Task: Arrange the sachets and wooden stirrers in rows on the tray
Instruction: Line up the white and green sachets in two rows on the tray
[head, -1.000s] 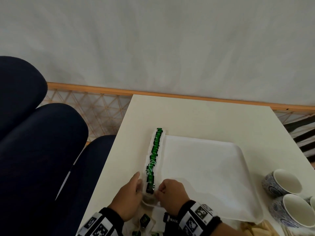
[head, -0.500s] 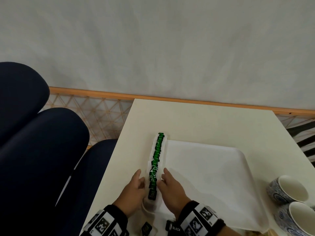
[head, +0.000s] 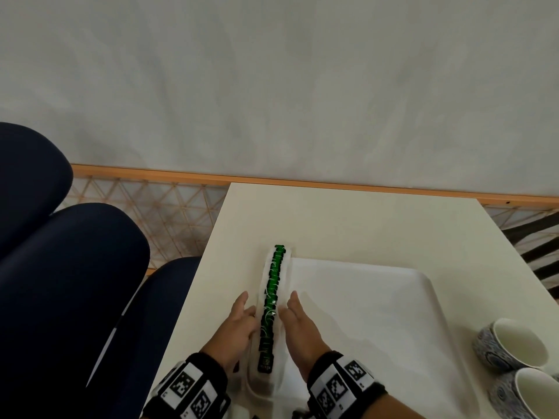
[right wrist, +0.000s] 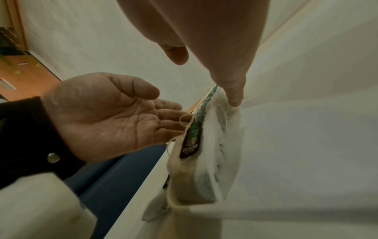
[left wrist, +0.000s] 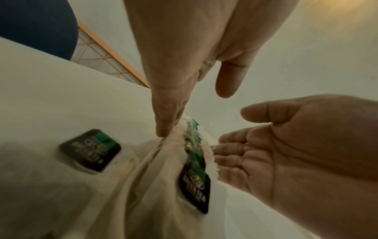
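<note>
Head view shows both hands flat and open, fingers straight, bracketing one long row of tea sachets [head: 270, 300] that lies along the left edge of the white tray [head: 378, 313]. The left hand [head: 234, 331] presses its fingertips against the row's outer side; the right hand [head: 299, 325] does the same from the tray side. Neither grips anything. The sachets overlap like shingles, green-and-black tags uppermost.

This looks like a squaring-up step. To do it well, I would keep both palms parallel and slide them together along the row, pressing evenly so no sachet buckles or rides up over its neighbour. The paper is light and the tag strings are loose, so a hard squeeze would likely crumple the line.

One loose sachet [left wrist: 90, 149] lies on the table [head: 348, 222] near the left wrist, outside the tray. No wooden stirrers can be made out clearly. Two patterned cups [head: 511, 346] stand just beside the tray's right edge, well clear of the hands. Dark blue chairs [head: 66, 267] stand to the left of the table. Nothing blocks the row itself.
</note>
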`<state>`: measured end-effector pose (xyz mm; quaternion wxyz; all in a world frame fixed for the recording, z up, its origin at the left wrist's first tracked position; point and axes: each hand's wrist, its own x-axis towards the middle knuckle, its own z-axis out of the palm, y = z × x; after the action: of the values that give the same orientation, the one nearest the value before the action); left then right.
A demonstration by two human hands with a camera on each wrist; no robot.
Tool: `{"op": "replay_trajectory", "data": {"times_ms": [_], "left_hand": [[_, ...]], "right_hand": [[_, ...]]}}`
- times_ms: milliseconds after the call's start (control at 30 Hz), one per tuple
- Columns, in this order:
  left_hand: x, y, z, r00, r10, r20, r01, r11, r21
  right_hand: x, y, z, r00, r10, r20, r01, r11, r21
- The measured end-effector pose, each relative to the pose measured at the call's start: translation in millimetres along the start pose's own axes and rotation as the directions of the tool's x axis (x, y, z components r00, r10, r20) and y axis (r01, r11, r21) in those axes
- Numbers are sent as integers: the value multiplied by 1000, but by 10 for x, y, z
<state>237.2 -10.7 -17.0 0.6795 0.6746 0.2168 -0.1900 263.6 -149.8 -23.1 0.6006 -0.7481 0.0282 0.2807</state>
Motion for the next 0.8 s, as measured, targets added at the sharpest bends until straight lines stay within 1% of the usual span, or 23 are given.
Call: {"op": "replay_trajectory", "data": {"times_ms": [200,367,500,600,700,800], "left_hand": [[150,27,-17,1000,-1,-3,1,1000,12],[318,103,-83,1000,-12,2,12,1000,19],[445,174,-70,999,-30,-15,29,999,-27],[498,217,-51,999,-45,-15,45,999,-17],[587,220,-80,997,-58,-53,57,998,-12],[646,255,-79,998,-66,-20,65,997,-38]], "right_hand": [[96,50,37,1000,-18,22,18,1000,17],[219,-15,-53,999,-10,-34,12,997,70],[332,-47,-48,1000,-5,-23,8,994,106],[392,-33,-37,1000,-9,-21,11,994,113],[481,-45,-96,999,2,-47,4,992,125],[585,-84,-159,997,16,-69,-6,989,146]]}}
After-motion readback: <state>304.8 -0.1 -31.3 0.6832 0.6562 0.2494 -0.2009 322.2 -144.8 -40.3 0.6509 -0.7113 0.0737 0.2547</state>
